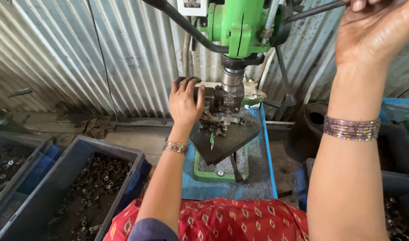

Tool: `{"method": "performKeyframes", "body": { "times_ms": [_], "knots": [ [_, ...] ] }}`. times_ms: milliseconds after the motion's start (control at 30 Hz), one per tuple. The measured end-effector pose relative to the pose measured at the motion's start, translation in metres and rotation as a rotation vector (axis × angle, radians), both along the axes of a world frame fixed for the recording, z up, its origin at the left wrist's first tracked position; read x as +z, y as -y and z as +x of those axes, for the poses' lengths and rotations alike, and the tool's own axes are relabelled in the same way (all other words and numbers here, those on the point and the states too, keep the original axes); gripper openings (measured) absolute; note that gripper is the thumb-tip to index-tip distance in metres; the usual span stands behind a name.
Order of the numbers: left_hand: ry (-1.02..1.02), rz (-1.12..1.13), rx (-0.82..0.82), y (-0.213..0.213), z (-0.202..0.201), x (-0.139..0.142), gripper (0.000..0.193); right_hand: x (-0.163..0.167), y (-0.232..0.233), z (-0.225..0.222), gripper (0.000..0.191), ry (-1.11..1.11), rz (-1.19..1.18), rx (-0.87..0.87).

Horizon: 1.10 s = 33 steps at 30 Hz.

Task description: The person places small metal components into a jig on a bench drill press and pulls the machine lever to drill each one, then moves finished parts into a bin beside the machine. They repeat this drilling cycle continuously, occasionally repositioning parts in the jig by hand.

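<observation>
Under drill spindle (231,79): left hand (185,103) clasps jig (222,101); right hand (374,33) grasps feed lever (312,10), fingertips cropped.

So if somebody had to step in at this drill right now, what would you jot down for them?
Left hand: wrapped around the dark metal fixture on the drill table, under the spindle.
Right hand: raised, gripping the feed lever of the green drill press.
Done: a piece sits clamped under the spindle.
Left: whether drilling has begun cannot be told. The grey bin at the left holds many small metal parts.
</observation>
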<state>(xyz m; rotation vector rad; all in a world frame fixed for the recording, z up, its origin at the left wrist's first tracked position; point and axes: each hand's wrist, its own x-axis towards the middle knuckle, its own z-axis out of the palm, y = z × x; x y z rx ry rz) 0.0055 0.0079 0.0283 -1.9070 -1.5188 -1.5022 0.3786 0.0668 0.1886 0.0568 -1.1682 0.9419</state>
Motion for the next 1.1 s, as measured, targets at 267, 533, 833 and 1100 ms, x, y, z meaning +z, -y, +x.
{"method": "performKeyframes", "body": {
  "times_ms": [267, 533, 833, 1100],
  "knots": [
    [-0.065, -0.218, 0.032, -0.009, -0.003, 0.000, 0.041, -0.017, 0.047, -0.012, 0.056, 0.118, -0.037, -0.096],
    [-0.024, -0.219, 0.015, -0.007, -0.003, 0.001, 0.041, -0.034, 0.086, -0.031, 0.056, 0.151, -0.028, -0.170],
    [0.009, -0.377, 0.051, -0.008, -0.002, 0.000, 0.048, -0.040, 0.092, -0.038, 0.056, 0.104, -0.006, -0.208],
    [0.013, -0.419, 0.077, -0.011, -0.003, -0.002, 0.049, -0.044, 0.096, -0.041, 0.056, 0.069, 0.002, -0.236]
  ]
}}
